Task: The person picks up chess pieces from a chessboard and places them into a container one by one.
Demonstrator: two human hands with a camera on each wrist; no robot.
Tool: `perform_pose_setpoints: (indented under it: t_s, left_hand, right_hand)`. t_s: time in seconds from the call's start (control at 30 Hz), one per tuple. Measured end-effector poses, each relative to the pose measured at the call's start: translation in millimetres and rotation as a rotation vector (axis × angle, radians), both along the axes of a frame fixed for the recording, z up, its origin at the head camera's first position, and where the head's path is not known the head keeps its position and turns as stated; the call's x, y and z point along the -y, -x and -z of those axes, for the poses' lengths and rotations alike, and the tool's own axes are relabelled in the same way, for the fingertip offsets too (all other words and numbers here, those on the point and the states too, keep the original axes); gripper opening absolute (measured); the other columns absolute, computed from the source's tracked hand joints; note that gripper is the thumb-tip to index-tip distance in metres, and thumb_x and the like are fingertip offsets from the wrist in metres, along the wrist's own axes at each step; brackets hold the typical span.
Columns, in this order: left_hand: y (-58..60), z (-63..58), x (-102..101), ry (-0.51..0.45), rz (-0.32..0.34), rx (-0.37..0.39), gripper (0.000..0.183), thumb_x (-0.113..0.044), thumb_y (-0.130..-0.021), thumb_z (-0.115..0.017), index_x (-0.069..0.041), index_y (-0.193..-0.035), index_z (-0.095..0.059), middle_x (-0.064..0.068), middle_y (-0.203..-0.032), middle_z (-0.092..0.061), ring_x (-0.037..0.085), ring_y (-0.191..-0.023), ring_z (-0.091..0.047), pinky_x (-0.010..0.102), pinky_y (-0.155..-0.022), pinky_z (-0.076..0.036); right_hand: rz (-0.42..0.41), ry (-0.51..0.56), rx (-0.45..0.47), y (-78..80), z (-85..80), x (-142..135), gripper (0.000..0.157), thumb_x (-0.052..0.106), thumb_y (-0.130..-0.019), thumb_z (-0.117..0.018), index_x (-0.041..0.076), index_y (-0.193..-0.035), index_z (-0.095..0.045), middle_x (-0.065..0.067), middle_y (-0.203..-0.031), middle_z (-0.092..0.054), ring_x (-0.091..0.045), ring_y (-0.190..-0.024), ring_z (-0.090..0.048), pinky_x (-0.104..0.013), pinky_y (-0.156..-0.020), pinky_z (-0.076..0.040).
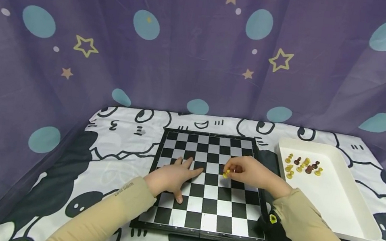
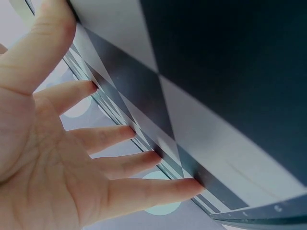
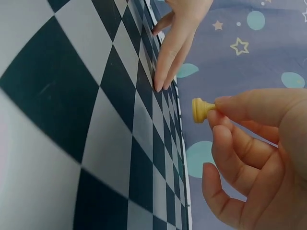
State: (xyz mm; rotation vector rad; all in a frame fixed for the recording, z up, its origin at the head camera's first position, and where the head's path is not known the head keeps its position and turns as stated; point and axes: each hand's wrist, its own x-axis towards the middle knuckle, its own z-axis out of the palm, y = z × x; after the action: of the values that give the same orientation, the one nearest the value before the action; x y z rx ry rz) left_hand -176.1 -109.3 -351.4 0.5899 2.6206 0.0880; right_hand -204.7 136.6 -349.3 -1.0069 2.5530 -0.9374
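A black-and-white chessboard [image 1: 210, 205] lies flat on the covered table. My left hand [image 1: 172, 177] is spread over its left half, and in the left wrist view its straight fingertips [image 2: 194, 187] touch the squares. Over the right half, my right hand [image 1: 253, 172] pinches a small yellow chess piece [image 3: 202, 110] between thumb and forefinger. In the right wrist view the piece's round base faces the board, with a gap between them. The other fingers of that hand are loosely curled. Most of the piece's top is hidden by the fingertips.
To the right of the board stands a white tray [image 1: 346, 210] with raised walls. Several yellow chess pieces [image 1: 289, 168] and dark red chess pieces [image 1: 309, 169] lie in its far left part. A purple curtain [image 1: 192, 67] hangs behind the patterned tablecloth [image 1: 117, 141].
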Motion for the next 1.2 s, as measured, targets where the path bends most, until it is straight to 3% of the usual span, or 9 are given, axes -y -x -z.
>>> perform_pose_setpoints:
  t_s: [0.2, 0.53, 0.83, 1.03, 1.2]
  left_hand:
    - [0.5, 1.5, 0, -0.008, 0.001, 0.007, 0.105, -0.024, -0.059, -0.087, -0.025, -0.149, -0.032, 0.016, -0.158, -0.015, 0.045, -0.142, -0.015, 0.066, -0.099, -0.033]
    - [-1.4, 0.5, 1, -0.016, 0.006, 0.005, 0.105, -0.024, -0.06, -0.087, -0.023, -0.149, -0.032, 0.016, -0.157, -0.016, 0.045, -0.142, -0.015, 0.062, -0.1, -0.035]
    - [-1.8, -0.2, 1, -0.011, 0.001, 0.007, 0.104, -0.024, -0.061, -0.086, -0.024, -0.149, -0.031, 0.015, -0.158, -0.015, 0.044, -0.142, -0.014, 0.063, -0.1, -0.034]
    - [-0.9, 1.4, 1, -0.013, 0.003, 0.001, 0.105, -0.024, -0.06, -0.086, -0.024, -0.149, -0.032, 0.016, -0.158, -0.015, 0.045, -0.142, -0.014, 0.064, -0.1, -0.034]
    - [0.4, 3.4, 1, -0.012, 0.009, -0.001, 0.105, -0.025, -0.06, -0.086, -0.025, -0.15, -0.031, 0.015, -0.158, -0.014, 0.044, -0.142, -0.014, 0.063, -0.1, -0.035]
  right_hand:
    - [0.043, -0.004, -0.02, -4.4, 1.9, -13, 0.009, 0.007, -0.088, -0.064, 0.012, -0.094, -0.069, 0.005, -0.082, -0.067, -0.005, -0.066, -0.052, -0.023, -0.061, -0.047]
    - [0.068, 0.008, 0.01, -6.7, -3.5, -33, 0.011, 0.006, -0.089, -0.062, 0.009, -0.097, -0.069, -0.003, -0.084, -0.069, -0.007, -0.067, -0.053, -0.024, -0.061, -0.046]
    - [0.111, 0.007, -0.034, -5.9, -22.3, -58, 0.012, 0.005, -0.088, -0.063, 0.005, -0.099, -0.068, -0.004, -0.084, -0.069, -0.008, -0.069, -0.057, -0.025, -0.061, -0.048]
    - [0.202, -0.025, -0.098, -1.1, -38.4, -80, 0.013, 0.004, -0.087, -0.064, 0.005, -0.099, -0.069, 0.0, -0.082, -0.069, -0.009, -0.068, -0.057, -0.025, -0.059, -0.046]
    - [0.251, -0.034, -0.135, 2.5, -41.8, -96, 0.012, 0.005, -0.087, -0.064, 0.007, -0.098, -0.069, 0.001, -0.082, -0.068, -0.007, -0.067, -0.055, -0.024, -0.058, -0.045]
